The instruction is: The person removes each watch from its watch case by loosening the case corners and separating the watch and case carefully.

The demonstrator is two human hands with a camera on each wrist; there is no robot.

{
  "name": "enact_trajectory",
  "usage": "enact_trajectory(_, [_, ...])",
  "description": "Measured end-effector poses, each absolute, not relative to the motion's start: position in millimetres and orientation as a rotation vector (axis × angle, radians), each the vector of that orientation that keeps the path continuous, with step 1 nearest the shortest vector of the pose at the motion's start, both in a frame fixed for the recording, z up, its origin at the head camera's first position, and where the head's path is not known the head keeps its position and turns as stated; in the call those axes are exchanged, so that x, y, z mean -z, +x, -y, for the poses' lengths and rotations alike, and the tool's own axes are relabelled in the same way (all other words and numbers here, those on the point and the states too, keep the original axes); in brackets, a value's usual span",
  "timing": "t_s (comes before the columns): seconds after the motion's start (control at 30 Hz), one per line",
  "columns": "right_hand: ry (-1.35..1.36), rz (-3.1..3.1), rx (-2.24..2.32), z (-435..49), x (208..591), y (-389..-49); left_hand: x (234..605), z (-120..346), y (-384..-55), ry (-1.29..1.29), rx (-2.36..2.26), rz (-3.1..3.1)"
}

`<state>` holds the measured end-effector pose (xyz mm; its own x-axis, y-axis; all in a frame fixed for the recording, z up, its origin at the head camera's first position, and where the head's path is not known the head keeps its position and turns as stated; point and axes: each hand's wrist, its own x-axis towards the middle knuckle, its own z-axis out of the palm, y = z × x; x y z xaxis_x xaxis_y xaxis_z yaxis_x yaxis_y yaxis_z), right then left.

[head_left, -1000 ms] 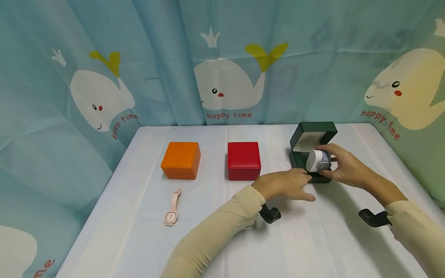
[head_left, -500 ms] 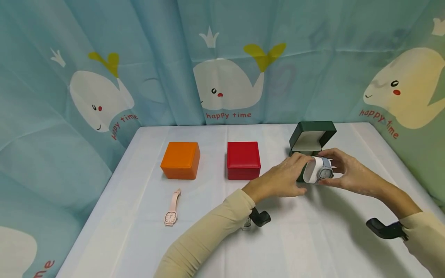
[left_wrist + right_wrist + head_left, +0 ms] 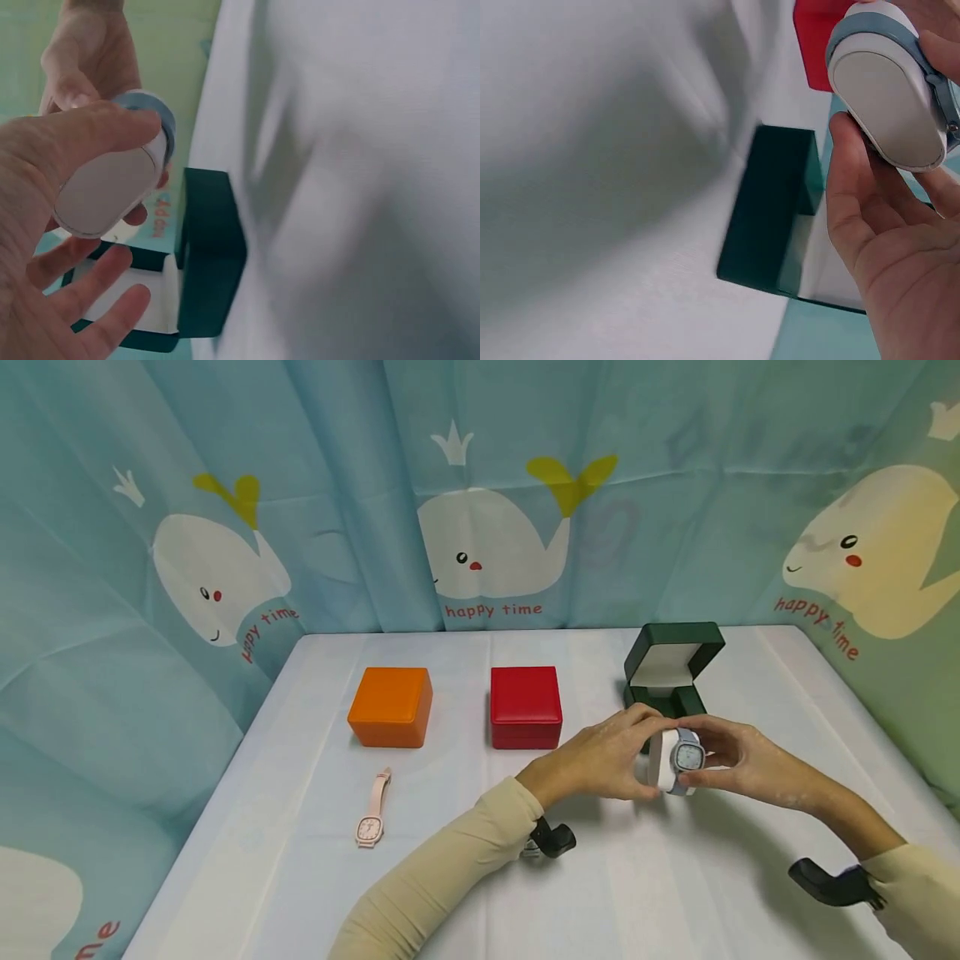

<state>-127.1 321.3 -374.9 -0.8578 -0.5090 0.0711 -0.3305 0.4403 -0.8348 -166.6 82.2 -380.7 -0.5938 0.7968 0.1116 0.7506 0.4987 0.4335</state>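
A wristwatch with a blue-grey strap (image 3: 689,756) is wrapped around a white watch cushion (image 3: 664,760), raised in front of the open green box (image 3: 675,660). My left hand (image 3: 600,753) pinches the cushion from the left; in the left wrist view its thumb (image 3: 112,127) lies across the cushion near the strap. From the right, my right hand (image 3: 757,762) holds the watch and cushion, fingers behind and thumb in front by the dial. The right wrist view shows the cushion's flat oval end (image 3: 889,105) and the strap's buckle side.
An orange box (image 3: 390,706) and a red box (image 3: 526,707), both closed, stand to the left on the white table (image 3: 300,777). A pink watch (image 3: 372,810) lies before the orange one. Another watch (image 3: 531,850) is mostly hidden beneath my left forearm.
The watch and cushion have come out of the green box toward me, with the dial turning more into view. My left hand has moved from the box's edge onto the cushion.
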Motion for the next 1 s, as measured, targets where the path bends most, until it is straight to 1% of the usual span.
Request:
enact_trajectory(0.3, [-0.674, -2.435, 1.462, -318, 389, -116, 393, -81, -165, 1.397, -0.657, -2.678])
enact_trajectory(0.47, [-0.695, -2.521, 1.435, -315, 389, -113, 395, -80, -166, 1.352, -0.718, -2.746])
enact_trajectory(0.67, [-0.64, -2.594, 1.395, -312, 387, -113, 394, -78, -165, 1.281, -0.792, -2.778])
enact_trajectory(0.83, [-0.623, -2.582, 1.413, -312, 387, -112, 394, -78, -165, 1.282, -0.812, -2.754])
enact_trajectory(1.0, [-0.665, -2.546, 1.456, -312, 387, -112, 394, -77, -165, 1.284, -0.829, -2.74])
